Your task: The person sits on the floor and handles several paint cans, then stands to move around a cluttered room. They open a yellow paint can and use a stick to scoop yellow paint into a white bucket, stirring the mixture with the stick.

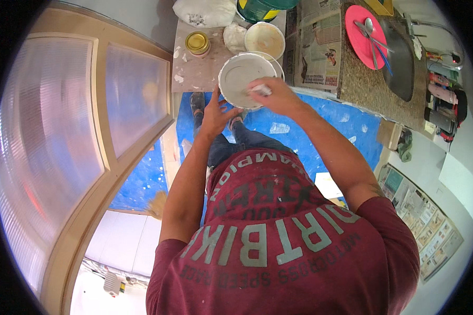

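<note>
A white bucket with a smeared rim and a wire handle stands tilted toward me at the near edge of a work surface. Pale grey-white paste lies inside it. My left hand braces the bucket's near left side, thumb up along the wall and the other fingers curled below. Over the bucket's right part, my right hand is closed around a tool with a whitish handle. The tool's working end is hidden, so its kind cannot be told. Behind the bucket sits a smaller white tub with beige residue.
A gold-lidded jar, a white bag and a green bucket stand farther back. Newspaper covers the surface to the right. Beyond it, a pink plate holds cutlery near a sink. Blue sheeting covers the floor; a framed glazed partition rises left.
</note>
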Available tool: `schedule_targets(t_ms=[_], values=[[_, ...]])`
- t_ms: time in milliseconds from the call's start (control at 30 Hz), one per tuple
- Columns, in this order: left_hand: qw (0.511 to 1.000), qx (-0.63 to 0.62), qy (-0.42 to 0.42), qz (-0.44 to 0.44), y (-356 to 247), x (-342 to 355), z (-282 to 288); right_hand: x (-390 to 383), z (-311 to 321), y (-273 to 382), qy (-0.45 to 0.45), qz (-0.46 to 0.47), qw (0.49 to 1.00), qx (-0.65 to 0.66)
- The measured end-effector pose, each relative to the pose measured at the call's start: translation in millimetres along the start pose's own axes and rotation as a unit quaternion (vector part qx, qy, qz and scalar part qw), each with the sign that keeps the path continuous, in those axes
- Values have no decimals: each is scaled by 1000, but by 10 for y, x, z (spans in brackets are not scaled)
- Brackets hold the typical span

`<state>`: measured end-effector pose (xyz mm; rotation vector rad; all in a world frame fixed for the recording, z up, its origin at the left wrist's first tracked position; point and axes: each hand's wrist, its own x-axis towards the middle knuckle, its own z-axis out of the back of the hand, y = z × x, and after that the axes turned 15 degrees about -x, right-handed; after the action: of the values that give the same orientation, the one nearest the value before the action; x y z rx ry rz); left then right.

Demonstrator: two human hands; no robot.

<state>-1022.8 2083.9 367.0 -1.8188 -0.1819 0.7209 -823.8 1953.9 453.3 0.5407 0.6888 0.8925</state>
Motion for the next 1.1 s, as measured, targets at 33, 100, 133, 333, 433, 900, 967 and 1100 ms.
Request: schedule_targets(t_ms=[33,100,133,333,433,900,967,1100], values=[[1000,7,-6,7,8,6,5,42,121,-57,-16,-33,999,-4],[999,24,-11,26,-51,-9,-7,162,139,-185,-124,14,992,-35],[1000,16,-5,20,-23,-2,-11,163,46,-233,-119,49,991,-27],[1000,-29,7,3,53,45,58,31,103,-89,-10,50,998,-40],[999,-37,11,3,78,26,49,100,78,-236,-80,99,989,-69],[982,172,57,52,-81,99,338,149,93,-38,-66,-10,996,-60],[962,272,-29,-5,-68,267,600,112,186,-62,-60,-30,994,-83],[912,342,-152,-166,-467,834,784,-10,151,-194,-50,-125,991,4]])
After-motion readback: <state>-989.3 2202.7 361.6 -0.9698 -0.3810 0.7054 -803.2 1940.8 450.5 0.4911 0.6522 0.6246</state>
